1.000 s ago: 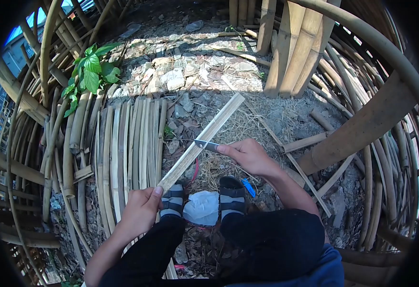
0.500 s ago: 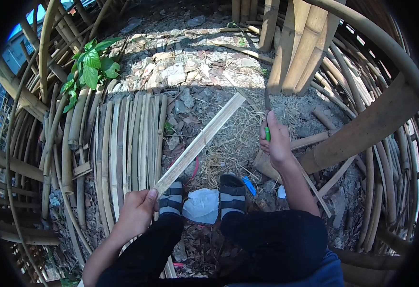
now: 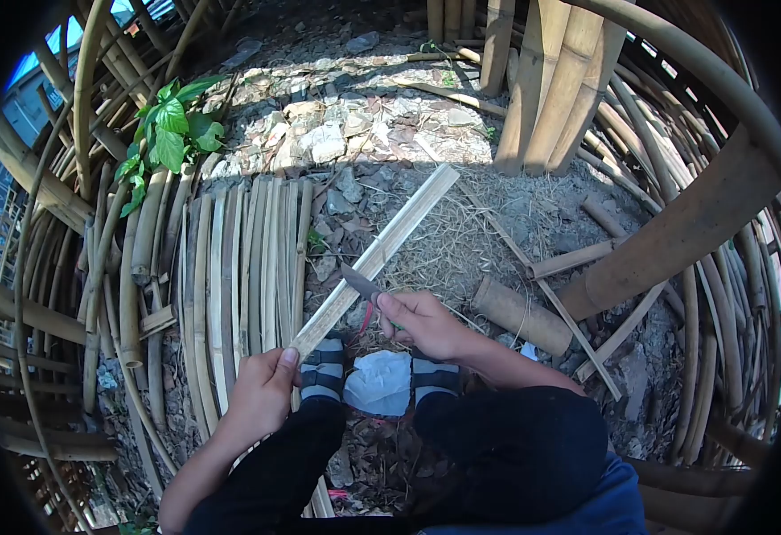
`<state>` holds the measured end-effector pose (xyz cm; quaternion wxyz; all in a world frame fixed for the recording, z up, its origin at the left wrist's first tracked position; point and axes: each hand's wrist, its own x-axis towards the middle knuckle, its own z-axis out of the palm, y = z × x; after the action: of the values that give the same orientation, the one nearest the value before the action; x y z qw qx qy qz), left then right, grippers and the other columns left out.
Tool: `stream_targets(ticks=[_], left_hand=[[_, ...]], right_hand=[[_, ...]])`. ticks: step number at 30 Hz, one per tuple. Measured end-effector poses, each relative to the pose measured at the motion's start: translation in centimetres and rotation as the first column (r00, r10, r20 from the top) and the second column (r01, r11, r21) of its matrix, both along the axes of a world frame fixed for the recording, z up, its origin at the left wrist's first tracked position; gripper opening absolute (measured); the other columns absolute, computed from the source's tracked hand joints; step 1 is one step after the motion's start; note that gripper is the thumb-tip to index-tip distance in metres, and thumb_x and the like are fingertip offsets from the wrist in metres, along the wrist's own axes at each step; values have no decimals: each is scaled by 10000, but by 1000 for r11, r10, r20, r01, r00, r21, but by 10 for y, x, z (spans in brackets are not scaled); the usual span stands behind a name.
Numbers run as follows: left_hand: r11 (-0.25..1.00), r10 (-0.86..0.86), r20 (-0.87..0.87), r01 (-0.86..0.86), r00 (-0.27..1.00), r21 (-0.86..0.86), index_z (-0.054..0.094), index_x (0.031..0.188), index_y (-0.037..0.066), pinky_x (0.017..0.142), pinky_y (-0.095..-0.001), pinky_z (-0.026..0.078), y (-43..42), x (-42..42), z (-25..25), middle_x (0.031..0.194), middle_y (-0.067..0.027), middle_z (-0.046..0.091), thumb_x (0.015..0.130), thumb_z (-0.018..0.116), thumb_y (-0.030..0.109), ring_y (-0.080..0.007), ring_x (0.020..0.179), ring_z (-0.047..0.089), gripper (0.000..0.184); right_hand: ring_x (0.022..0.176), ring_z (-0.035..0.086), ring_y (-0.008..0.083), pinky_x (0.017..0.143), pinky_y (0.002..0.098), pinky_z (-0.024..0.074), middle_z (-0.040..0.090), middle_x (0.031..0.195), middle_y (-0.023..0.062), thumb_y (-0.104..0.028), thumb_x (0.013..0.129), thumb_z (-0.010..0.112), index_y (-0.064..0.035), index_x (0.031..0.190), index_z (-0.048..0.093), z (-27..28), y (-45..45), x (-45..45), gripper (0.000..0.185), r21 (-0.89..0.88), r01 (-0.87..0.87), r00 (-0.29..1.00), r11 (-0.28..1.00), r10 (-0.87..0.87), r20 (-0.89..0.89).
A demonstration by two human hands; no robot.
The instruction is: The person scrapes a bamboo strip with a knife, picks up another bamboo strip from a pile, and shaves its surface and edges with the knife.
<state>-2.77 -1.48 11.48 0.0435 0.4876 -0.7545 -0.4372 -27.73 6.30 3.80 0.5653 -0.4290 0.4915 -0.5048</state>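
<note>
A pale, flat bamboo strip (image 3: 399,227) slants up and to the right from my left hand (image 3: 261,392), whose thumb and fingers are closed on its lower end. My right hand (image 3: 422,323) is wrapped round the handle of a knife, of which a bit of green shows. The dark knife blade (image 3: 359,282) lies across the middle of the strip. Both hands are above my sandalled feet, with a crumpled white sheet (image 3: 379,383) on the ground between the sandals.
Many split bamboo strips (image 3: 248,267) lie side by side at left, near a leafy plant (image 3: 172,125). A short bamboo piece (image 3: 522,314) lies right of my right hand. Thick bamboo posts (image 3: 555,89) stand behind, and a large pole (image 3: 667,227) slants at right.
My right hand has come back from the right with the knife, down and left onto the strip. My left hand still holds the strip's lower end, nearly unmoved.
</note>
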Motion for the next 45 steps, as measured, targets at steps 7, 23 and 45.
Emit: stream_targets(ticks=[7, 23, 45], left_hand=[[996, -26, 22, 28, 999, -87, 625, 743, -59, 535, -378, 450, 0, -1, 3, 524, -140, 547, 1016, 427, 302, -234, 489, 573, 494], [1000, -3, -20, 3, 1000, 13, 609, 702, -47, 516, -339, 414, -1, 3, 2, 517, -83, 511, 1020, 425, 303, -167, 475, 496, 507], [992, 49, 23, -52, 999, 119, 603, 687, -32, 480, -313, 361, -4, 18, -2, 506, -38, 467, 1026, 406, 308, -126, 455, 425, 518]], right_hand=[[521, 421, 66, 481, 231, 342, 467, 558, -6, -483, 985, 503, -37, 667, 579, 6, -4, -11, 553, 159, 40, 990, 986, -61, 130], [525, 448, 75, 497, 256, 360, 507, 576, 1, -423, 972, 557, -28, 666, 599, 0, -8, -42, 501, 3, 293, 936, 956, -286, -204], [534, 450, 75, 498, 257, 359, 505, 561, -5, -412, 988, 523, -29, 673, 619, -16, -15, -27, 506, -42, 86, 978, 995, -93, -188]])
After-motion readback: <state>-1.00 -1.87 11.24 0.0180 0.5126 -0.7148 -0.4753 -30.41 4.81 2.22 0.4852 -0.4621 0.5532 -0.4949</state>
